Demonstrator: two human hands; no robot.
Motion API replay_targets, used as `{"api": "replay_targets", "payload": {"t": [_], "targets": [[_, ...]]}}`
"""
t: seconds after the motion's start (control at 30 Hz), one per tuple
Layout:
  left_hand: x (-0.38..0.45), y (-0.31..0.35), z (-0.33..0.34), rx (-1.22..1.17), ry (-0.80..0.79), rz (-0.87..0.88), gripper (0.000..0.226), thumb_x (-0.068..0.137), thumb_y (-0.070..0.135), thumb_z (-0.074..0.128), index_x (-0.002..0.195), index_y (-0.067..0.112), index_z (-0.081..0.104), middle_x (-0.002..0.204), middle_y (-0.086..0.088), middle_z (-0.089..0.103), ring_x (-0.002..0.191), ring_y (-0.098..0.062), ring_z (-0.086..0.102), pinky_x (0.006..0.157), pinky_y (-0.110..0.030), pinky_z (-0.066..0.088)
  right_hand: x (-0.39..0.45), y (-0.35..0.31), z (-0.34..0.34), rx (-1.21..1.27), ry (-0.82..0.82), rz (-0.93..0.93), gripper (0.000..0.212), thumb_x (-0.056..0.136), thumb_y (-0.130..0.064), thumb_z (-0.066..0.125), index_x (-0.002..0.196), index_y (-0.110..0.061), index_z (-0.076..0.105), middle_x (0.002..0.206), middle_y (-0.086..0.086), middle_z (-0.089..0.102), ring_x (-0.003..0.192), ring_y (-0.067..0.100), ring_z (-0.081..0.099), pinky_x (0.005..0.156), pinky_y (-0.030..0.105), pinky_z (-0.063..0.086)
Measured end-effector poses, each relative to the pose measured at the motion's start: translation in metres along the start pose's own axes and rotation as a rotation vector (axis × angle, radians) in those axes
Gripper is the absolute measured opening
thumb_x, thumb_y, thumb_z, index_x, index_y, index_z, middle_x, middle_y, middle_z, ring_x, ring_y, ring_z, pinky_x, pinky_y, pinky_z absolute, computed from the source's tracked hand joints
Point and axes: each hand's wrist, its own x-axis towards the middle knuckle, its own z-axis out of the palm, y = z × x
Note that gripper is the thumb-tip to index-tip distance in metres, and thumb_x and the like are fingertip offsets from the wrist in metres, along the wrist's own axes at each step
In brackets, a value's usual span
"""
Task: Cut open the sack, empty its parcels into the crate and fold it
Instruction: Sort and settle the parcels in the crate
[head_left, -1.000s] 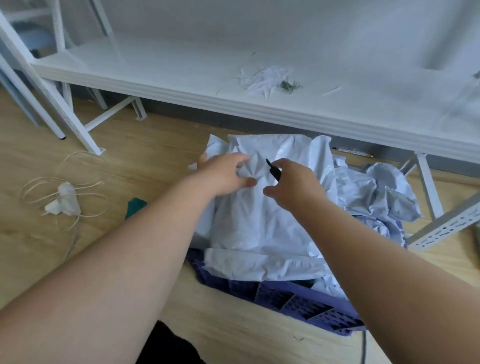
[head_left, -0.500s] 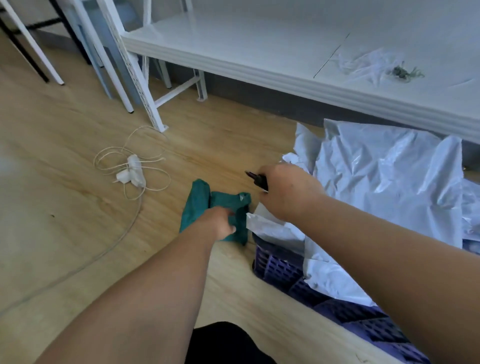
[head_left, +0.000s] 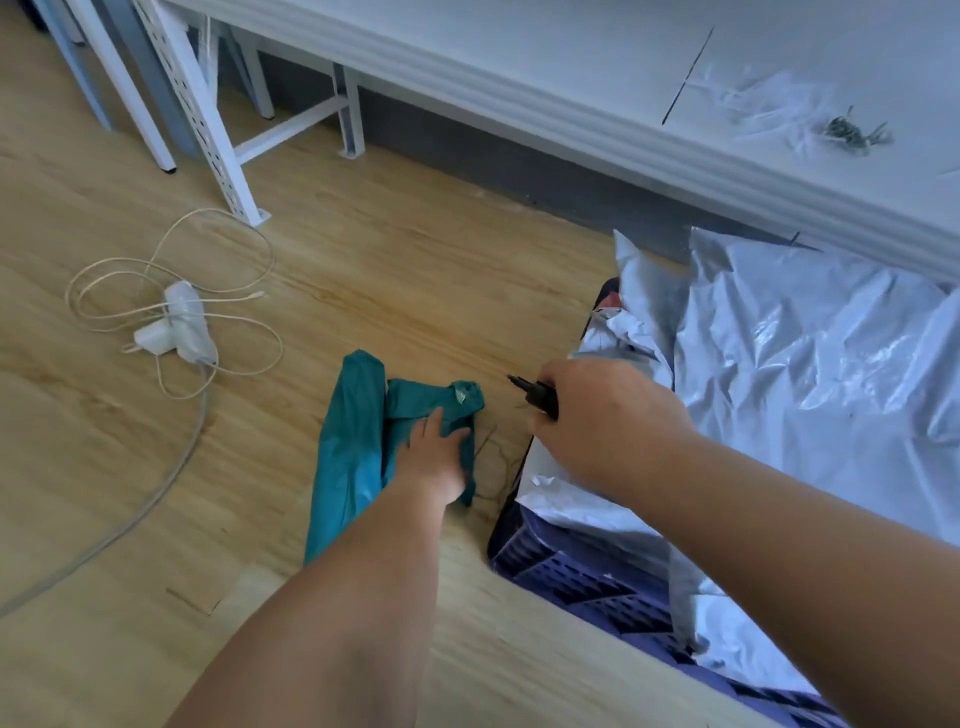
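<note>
Left hand lies flat on the green sack, fingers straight, grip released; the sack lies crumpled on the wooden floor at 9 o'clock of the crate, just beside it; right hand has its grip clenched round a dark cutter, tip pointing to 10 o'clock, above the crate's corner; grey parcels fill the crate; white charger and cable lie at 9 o'clock of the sack, well apart; worktop at 12 o'clock.

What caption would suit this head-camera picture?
Left hand presses the green sack on the floor; right hand grips a black cutter beside the parcel-filled crate.
</note>
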Motion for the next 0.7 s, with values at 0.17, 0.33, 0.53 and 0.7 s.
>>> {"api": "replay_targets", "payload": {"t": [0.17, 0.33, 0.53, 0.7], "targets": [[0.026, 0.005, 0.01, 0.156, -0.04, -0.009, 0.052, 0.09, 0.031, 0.06, 0.139, 0.034, 0.043, 0.161, -0.007, -0.01, 0.148, -0.033, -0.006, 0.118, -0.051, 0.009, 0.001, 0.001, 0.0, 0.035, 0.012, 0.007, 0.025, 0.095, -0.042, 0.046, 0.112, -0.026, 0.057, 0.099, -0.002, 0.061, 0.086, 0.02, 0.059, 0.06, 0.029, 0.042], [0.034, 0.004, 0.008, 0.215, -0.15, -0.066, 0.073, 0.091, 0.048, 0.054, 0.151, 0.018, 0.024, 0.16, -0.002, 0.012, 0.147, -0.033, 0.005, 0.119, -0.05, 0.008, 0.002, 0.002, -0.002, 0.091, 0.009, 0.025, 0.025, 0.095, -0.041, 0.047, 0.111, -0.026, 0.058, 0.097, -0.003, 0.061, 0.085, 0.019, 0.058, 0.061, 0.029, 0.042], [0.024, 0.009, 0.01, 0.201, -0.184, -0.068, 0.052, 0.091, 0.031, 0.054, 0.141, 0.027, 0.042, 0.157, -0.005, 0.011, 0.143, -0.031, 0.015, 0.115, -0.045, 0.02, -0.002, 0.004, -0.001, 0.135, 0.031, 0.011, 0.022, 0.095, -0.039, 0.049, 0.11, -0.027, 0.058, 0.093, -0.004, 0.058, 0.082, 0.018, 0.055, 0.059, 0.028, 0.04], [0.022, 0.015, 0.01, 0.254, -0.09, -0.018, 0.052, 0.089, 0.018, 0.055, 0.139, 0.03, 0.044, 0.16, -0.007, -0.017, 0.136, -0.03, 0.029, 0.09, -0.035, 0.044, -0.003, 0.004, 0.0, 0.112, 0.013, 0.003, 0.022, 0.096, -0.037, 0.049, 0.112, -0.025, 0.058, 0.097, -0.004, 0.06, 0.084, 0.018, 0.058, 0.059, 0.029, 0.041]]}}
